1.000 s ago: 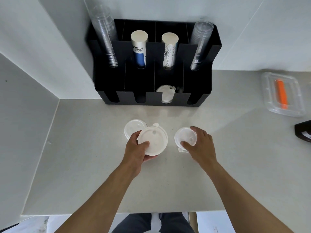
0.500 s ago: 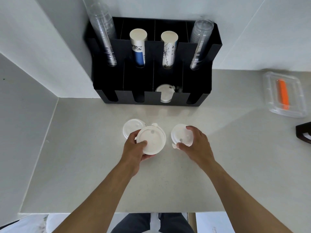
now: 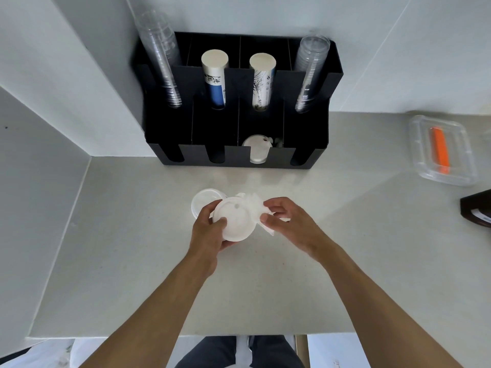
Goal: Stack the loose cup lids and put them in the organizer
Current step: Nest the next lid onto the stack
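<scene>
My left hand (image 3: 210,232) grips a white cup lid (image 3: 235,220) by its left edge, just above the counter. My right hand (image 3: 285,221) pinches a second white lid (image 3: 256,208), blurred by motion, against the right edge of the first. A third white lid (image 3: 203,201) lies flat on the counter behind my left hand, partly hidden by the held lid. The black organizer (image 3: 202,155) stands against the back wall. White lids (image 3: 256,150) sit in its third front slot from the left.
Stacks of clear cups (image 3: 162,62) and paper cups (image 3: 214,75) fill the organizer's rear slots. A clear plastic container (image 3: 422,166) with an orange object lies at the right. A dark object (image 3: 478,211) sits at the right edge. White walls close the left side.
My right hand has lifted the right-hand lid off the counter and carried it left until it meets the lid in my left hand. My left hand has barely moved.
</scene>
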